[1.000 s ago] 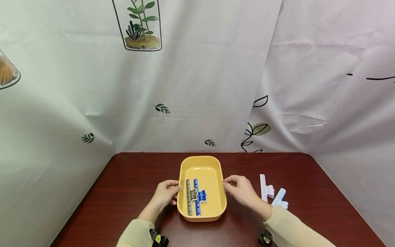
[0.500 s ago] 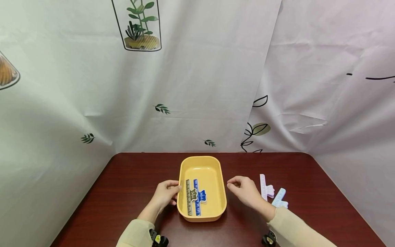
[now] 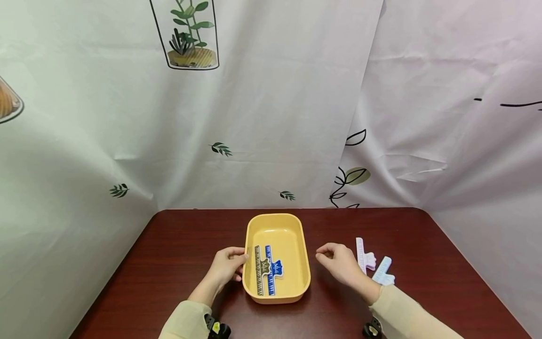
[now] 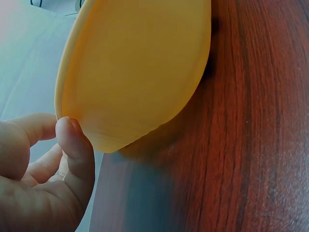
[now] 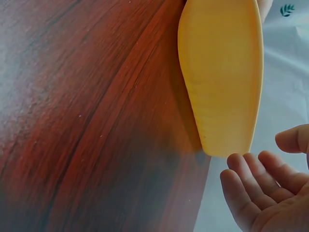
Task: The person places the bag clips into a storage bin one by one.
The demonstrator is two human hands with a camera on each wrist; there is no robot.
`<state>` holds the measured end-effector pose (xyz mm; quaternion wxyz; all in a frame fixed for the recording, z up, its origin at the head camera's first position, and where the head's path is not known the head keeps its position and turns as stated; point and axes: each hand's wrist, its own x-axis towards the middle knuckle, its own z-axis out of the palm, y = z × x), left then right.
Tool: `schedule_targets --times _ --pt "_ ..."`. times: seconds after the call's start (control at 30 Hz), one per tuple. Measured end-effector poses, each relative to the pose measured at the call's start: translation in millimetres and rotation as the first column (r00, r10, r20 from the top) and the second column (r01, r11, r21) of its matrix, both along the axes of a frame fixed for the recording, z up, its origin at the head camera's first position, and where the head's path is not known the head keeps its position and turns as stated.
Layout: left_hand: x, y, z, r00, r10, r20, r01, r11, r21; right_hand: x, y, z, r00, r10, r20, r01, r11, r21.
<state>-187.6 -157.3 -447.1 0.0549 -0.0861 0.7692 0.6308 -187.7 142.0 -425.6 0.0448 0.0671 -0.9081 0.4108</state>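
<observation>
A yellow tray (image 3: 294, 278) with rounded corners rests on the table near the middle. My left hand (image 3: 224, 267) pinches its left rim; in the left wrist view the thumb (image 4: 72, 137) lies against the tray's outer wall (image 4: 135, 72). Inside, toward the left, lie an olive-brown ruler-edged clip (image 3: 265, 267) and a blue one (image 3: 277, 268), each with a bear-shaped handle. To the right of the tray is my right hand (image 3: 340, 264), holding nothing, its fingers (image 5: 241, 181) loosely bent and apart from the rim.
A pale purple clip (image 3: 370, 261) and a light blue clip (image 3: 383, 270) lie on the dark red-brown table (image 3: 195, 230), just beyond my right wrist. Behind the table hangs a white printed curtain (image 3: 271, 117), which also covers both sides.
My right hand has let go of the tray's right rim and moved a short way to the right. The left hand, the tray and the clips have stayed in place.
</observation>
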Motion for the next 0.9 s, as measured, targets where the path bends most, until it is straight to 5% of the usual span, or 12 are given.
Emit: schedule_targets --times 0.9 --pt "0.1 -0.6 -1.2 1.000 -0.002 0.008 0.002 1.000 -0.008 1.4 19.2 -2.6 0.998 -0.059 0.012 0.058 0.993 0.101"
